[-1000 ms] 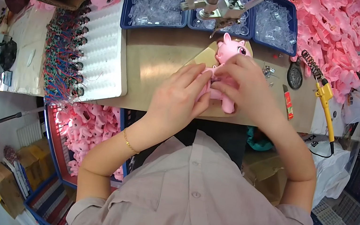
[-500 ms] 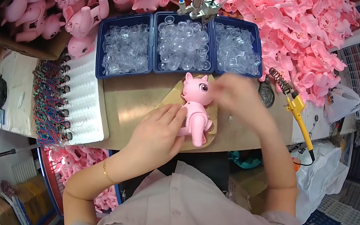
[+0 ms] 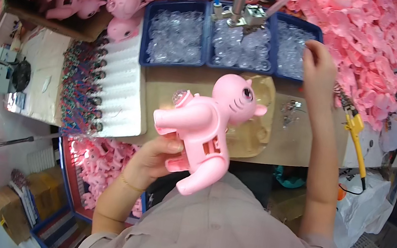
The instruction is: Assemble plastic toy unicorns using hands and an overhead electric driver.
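Pony (image 3: 204,122) lifted in left fingers (image 3: 172,146); right fingers (image 3: 318,49), grip unclear, overlap blue tray (image 3: 300,20).

Pink toy animal (image 3: 204,122) held up in the left hand (image 3: 153,158)

It tilts, dark-eyed head up and right of the hand — one leg above it, a clear dome (image 3: 179,98) beside that leg — with a slotted opening (image 3: 213,146) in its body.

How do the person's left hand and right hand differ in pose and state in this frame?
The left hand grips the pink animal toy; the right hand is apart from it, up by the right-hand blue bin. The left has a gold bracelet at its wrist; the right has none. Both are ungloved. Whether the right holds anything is unclear.
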Demonstrator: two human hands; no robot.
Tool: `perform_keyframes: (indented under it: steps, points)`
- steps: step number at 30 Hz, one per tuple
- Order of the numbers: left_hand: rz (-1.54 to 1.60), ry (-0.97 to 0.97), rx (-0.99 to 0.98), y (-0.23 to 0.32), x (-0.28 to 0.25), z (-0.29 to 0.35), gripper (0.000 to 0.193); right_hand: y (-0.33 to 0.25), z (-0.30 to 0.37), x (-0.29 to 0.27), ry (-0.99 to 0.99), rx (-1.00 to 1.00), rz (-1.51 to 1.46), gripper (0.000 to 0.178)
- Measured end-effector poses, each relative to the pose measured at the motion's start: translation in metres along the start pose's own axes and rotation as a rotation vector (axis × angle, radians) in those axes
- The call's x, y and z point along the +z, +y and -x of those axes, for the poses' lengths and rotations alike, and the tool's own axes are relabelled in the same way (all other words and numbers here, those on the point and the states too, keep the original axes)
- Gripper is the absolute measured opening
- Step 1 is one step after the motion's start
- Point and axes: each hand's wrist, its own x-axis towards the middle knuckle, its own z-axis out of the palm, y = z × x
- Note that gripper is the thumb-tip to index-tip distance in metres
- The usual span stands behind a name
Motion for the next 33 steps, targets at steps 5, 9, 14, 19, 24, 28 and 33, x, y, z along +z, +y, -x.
perform_keyframes:
  steps: [5,9,14,19,24,28,33]
  points:
    - [-0.153,0.082,0.146,-0.032,-0.026,-0.012,0.061,-0.113,0.082,-0.041,-0.309,-0.060,-0.258,0.017]
    - [-0.285,0.127,0.291,-0.032,-0.013,-0.011,0.062,-0.128,0.108,-0.013,-0.309,-0.321,-0.131,0.019]
    - [-0.175,-0.012,0.414,-0.031,-0.023,0.000,0.063,-0.129,0.099,-0.011,-0.578,-0.099,-0.522,0.018]
    - [-0.230,0.096,0.405,-0.033,-0.025,-0.001,0.060,-0.144,0.097,-0.007,-0.648,0.050,-0.637,0.012]
    - [-0.397,0.132,0.621,-0.037,-0.013,-0.006,0.059,-0.148,0.112,0.002,-0.344,-0.085,-0.587,0.011]
    - [-0.323,0.120,0.623,-0.040,-0.016,-0.008,0.054,-0.144,0.115,0.002,-0.331,-0.106,-0.581,0.016]
    - [-0.460,0.029,0.599,-0.038,-0.026,-0.007,0.069,-0.140,0.114,0.011,-0.506,0.508,-1.160,0.067]
